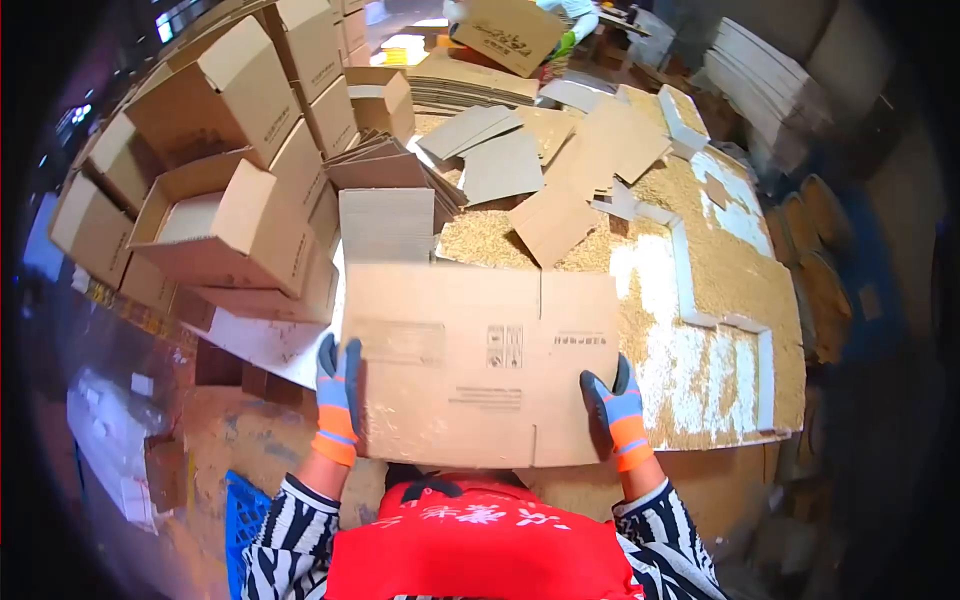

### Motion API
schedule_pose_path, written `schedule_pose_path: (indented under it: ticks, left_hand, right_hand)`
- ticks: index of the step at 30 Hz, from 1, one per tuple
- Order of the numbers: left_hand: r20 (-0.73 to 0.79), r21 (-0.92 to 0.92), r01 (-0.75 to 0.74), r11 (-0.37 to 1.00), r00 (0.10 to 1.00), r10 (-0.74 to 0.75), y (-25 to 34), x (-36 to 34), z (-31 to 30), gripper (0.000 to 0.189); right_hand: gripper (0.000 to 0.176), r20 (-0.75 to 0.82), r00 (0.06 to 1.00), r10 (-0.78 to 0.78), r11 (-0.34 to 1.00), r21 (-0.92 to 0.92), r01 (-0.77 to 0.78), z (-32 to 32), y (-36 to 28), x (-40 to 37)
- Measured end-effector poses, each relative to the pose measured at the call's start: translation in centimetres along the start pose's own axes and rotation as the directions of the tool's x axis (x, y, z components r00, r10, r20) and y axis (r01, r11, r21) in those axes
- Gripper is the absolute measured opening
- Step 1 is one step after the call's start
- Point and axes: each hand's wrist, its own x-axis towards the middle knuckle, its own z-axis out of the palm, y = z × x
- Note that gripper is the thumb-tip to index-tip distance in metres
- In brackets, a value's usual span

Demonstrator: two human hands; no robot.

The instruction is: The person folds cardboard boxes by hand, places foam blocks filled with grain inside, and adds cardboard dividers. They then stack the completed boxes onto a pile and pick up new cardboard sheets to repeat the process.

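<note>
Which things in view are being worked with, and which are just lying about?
In use:
- flat brown cardboard carton with dark print, held between gloved left hand and gloved right hand

Apparently just lying about:
- stacked open brown cardboard boxes, left
- loose flat cardboard sheets, ahead
- golden-brown loose grains, right
- blue plastic crate, lower left

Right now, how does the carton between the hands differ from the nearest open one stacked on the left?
The held carton is flattened; the stacked carton is opened out, its inside showing. The left hand and right hand grip the held carton, while the stacked carton rests among other cartons. Both are brown cardboard.
</note>
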Motion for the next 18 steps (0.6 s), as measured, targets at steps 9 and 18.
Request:
schedule_pose_path:
  ticks: [9, 18]
  left_hand:
    - [0.122, -0.299, -0.341, 0.891, 0.912, 0.390, 7.1, -5.6, 8.0, 0.080]
    - [0.028, -0.241, -0.263, 0.934, 0.960, 0.278, 10.9, -10.8, 9.4, 0.091]
  right_hand:
    - [0.038, 0.647, 0.731, -0.219, 0.957, -0.006, 0.291, -8.2, -6.5, 2.1]
    - [0.055, 0.950, 0.313, 0.012, 0.993, -0.047, 0.104, -10.4, -16.8, 4.6]
